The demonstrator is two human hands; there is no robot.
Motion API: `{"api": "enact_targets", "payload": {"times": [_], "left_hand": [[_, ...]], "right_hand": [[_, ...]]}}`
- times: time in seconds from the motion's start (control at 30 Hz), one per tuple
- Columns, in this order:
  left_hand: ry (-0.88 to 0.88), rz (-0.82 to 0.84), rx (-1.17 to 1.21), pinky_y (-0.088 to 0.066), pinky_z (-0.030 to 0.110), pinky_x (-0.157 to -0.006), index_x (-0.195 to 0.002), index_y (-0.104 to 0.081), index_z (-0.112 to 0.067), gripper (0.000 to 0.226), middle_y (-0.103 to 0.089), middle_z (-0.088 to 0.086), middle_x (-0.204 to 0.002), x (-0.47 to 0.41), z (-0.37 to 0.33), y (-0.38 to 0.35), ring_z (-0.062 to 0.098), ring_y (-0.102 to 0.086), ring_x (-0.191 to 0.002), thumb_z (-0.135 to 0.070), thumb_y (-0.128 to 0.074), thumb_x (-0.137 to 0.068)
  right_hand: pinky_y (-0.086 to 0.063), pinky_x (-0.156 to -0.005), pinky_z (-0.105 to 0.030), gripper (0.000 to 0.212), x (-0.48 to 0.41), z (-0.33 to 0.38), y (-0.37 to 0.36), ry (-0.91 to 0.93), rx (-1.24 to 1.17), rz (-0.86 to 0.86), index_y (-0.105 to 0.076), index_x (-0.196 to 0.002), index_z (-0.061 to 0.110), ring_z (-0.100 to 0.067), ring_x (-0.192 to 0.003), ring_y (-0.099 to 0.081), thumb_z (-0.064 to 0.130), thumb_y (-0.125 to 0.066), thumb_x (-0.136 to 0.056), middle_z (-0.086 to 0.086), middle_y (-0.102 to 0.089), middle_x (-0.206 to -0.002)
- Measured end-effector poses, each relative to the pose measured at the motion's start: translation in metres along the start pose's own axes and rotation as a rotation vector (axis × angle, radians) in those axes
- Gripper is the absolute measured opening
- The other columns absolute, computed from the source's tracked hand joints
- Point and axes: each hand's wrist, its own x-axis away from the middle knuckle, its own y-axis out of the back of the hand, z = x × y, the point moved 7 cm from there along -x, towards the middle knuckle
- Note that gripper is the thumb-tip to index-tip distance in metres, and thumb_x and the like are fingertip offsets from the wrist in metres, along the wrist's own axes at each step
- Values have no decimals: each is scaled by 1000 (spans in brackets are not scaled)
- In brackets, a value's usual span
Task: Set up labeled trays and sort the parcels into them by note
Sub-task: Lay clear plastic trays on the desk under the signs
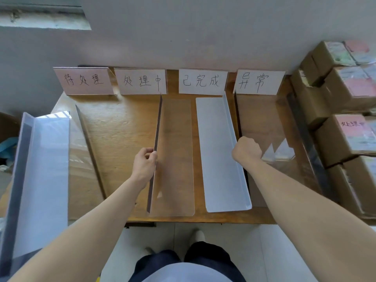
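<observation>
Alignment tip: L hand (144,162), pinching clear tray (175,159) wall, should square it under its label (142,81); R hand (247,150) curled, grip unclear.

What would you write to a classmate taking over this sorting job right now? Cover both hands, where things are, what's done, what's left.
Left hand pinches the clear tray by its upright wall. Right hand is curled beside the white tray; its grip is hidden.
Done: four label cards stand at the back; trays lie before them, not yet squared.
To do: straighten trays, then sort the parcels, all stacked on the right.
</observation>
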Motion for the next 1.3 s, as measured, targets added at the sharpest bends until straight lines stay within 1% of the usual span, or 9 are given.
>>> {"api": "enact_targets", "payload": {"times": [0.13,0.2,0.33,0.5,0.73,0.87,1.0,1.2,1.3], "left_hand": [[15,-39,-62,-44,23,-65,-119,-55,-10,25,-60,-2,-91,0,3,-13,10,-56,-80,-21,-46,-98],[32,-46,-78,-42,22,-62,-121,-55,-7,27,-59,-1,-92,0,2,-18,9,-55,-78,-19,-46,-98],[55,-83,-115,-42,26,-76,-121,-58,-5,28,-59,2,-101,-1,1,-21,17,-54,-91,-14,-50,-96],[47,-81,-130,-44,27,-83,-121,-59,-5,29,-63,8,-115,-6,1,-26,16,-55,-97,-13,-53,-94],[42,-111,-120,-42,25,-84,-124,-59,-7,31,-63,7,-118,-13,-8,-31,13,-53,-96,-12,-55,-94],[49,-116,-142,-42,25,-83,-124,-59,-8,31,-63,6,-115,-17,-10,-33,13,-53,-94,-11,-55,-93],[49,-120,-169,-43,28,-87,-120,-61,-9,28,-63,6,-113,-19,-11,-32,16,-55,-99,-9,-56,-93],[36,-97,-180,-46,35,-97,-120,-62,-8,29,-63,6,-115,-18,-13,-33,21,-57,-106,-7,-57,-92],[36,-88,-180,-47,37,-98,-119,-63,-9,29,-64,7,-115,-17,-12,-32,21,-58,-107,-8,-58,-91]], "right_hand": [[-49,-80,-35,24,-10,-9,-1,12,16,14,-60,-111,1,-32,-107,-59,4,-49,-90,-16,-62,-116],[-48,-77,-34,23,-13,-10,0,24,19,27,-60,-110,2,-31,-106,-59,4,-49,-90,-15,-62,-115],[-43,-68,-31,17,-21,-6,5,84,3,3,-61,-102,4,-31,-99,-60,8,-51,-90,-14,-63,-108],[-45,-64,-30,14,-27,6,14,164,-13,-29,-60,-98,3,-30,-94,-61,5,-50,-90,-14,-64,-103],[-49,-78,-37,26,-31,-1,10,154,-45,2,-51,-116,0,-32,-105,-57,4,-49,-90,-18,-58,-117],[-48,-83,-36,27,-35,-7,2,114,-54,71,-56,-114,-3,-33,-109,-56,-4,-46,-90,-19,-58,-120],[-46,-89,-35,31,-37,-7,1,97,-86,85,-56,-118,-3,-34,-115,-53,-3,-46,-89,-19,-55,-125],[-46,-78,-31,26,-38,-7,2,102,-99,104,-58,-113,-2,-32,-108,-57,-3,-46,-89,-18,-59,-119],[-46,-77,-32,26,-39,-6,4,98,-89,106,-59,-112,-2,-31,-107,-57,-2,-47,-90,-17,-60,-118]]}}
